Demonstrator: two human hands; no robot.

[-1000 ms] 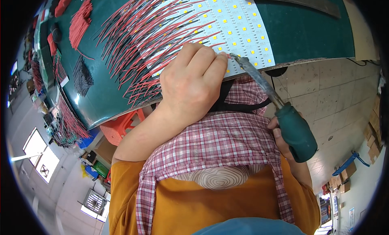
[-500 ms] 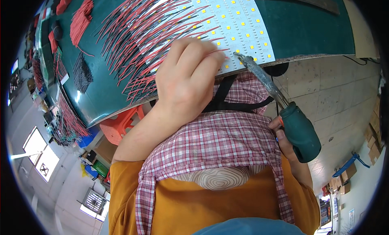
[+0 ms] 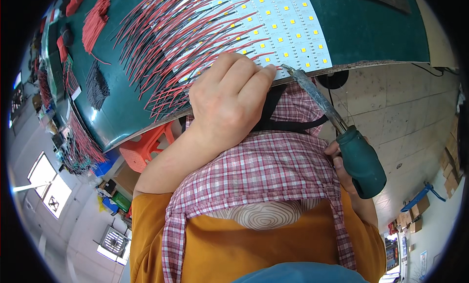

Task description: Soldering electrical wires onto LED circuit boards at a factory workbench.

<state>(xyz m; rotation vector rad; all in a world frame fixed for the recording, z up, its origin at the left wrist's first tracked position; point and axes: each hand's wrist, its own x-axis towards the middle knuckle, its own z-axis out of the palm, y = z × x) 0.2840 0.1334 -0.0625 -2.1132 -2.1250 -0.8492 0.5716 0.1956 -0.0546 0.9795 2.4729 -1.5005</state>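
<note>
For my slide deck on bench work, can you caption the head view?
Left hand rests on white LED strips with red and black wires; right hand holds green-handled soldering iron.

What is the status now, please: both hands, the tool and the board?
Left hand pressing on edge of white LED board. Right hand gripping green-handled soldering iron, tip at board edge. Red and black wires spread beside left hand.

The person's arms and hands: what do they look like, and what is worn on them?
The left hand and right hand are bare: no gloves, rings or watch visible. The left forearm is uncovered up to a short orange sleeve. A red-and-white checked apron covers the chest.
</note>
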